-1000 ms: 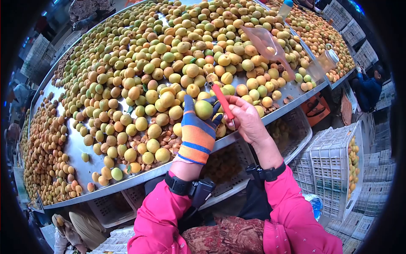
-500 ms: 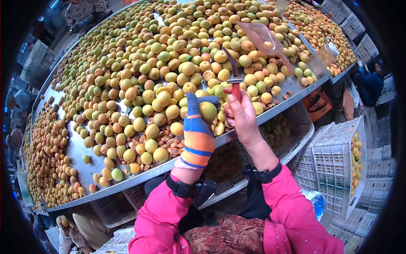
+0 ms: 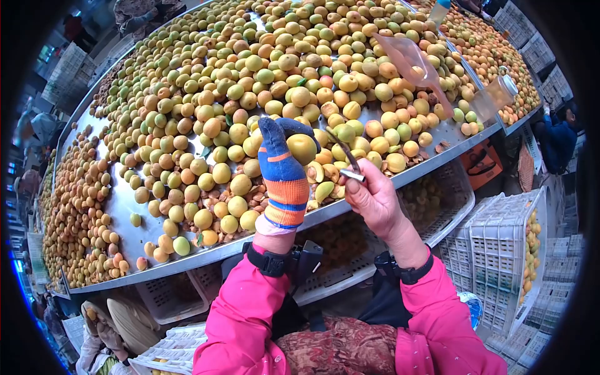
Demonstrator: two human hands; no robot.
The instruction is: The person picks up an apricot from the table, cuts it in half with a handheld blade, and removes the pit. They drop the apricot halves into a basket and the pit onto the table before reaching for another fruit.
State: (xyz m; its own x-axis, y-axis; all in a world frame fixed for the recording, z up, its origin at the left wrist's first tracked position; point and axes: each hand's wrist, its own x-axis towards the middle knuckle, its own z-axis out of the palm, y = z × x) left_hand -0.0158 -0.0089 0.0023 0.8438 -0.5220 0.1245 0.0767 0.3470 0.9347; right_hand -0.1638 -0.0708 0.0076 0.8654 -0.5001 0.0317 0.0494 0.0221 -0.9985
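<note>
My left hand (image 3: 282,169), in a blue and orange glove, is closed round a yellow-green fruit (image 3: 302,149) above the table's near edge. Just right of it, my bare right hand (image 3: 374,197) grips a knife (image 3: 345,153) with a dark curved blade and a metal collar. The blade points up and to the left, close to the held fruit but apart from it. The handle is hidden in my fingers. Beneath my hands lie cut fruit pieces (image 3: 324,190) and a broad heap of yellow, green and orange fruits (image 3: 206,112) on the metal table (image 3: 128,212).
A clear pinkish scoop (image 3: 409,59) lies on the heap, with a lidded plastic jar (image 3: 500,92) farther right. White crates (image 3: 500,234) stand at the right, and others (image 3: 169,297) sit under the table edge. A co-worker (image 3: 556,134) is at the far right, another person (image 3: 103,331) at lower left.
My right hand has moved down and turned, so the knife blade now tilts left. My left hand has shifted slightly left and up with the fruit. The whole view has shifted a little.
</note>
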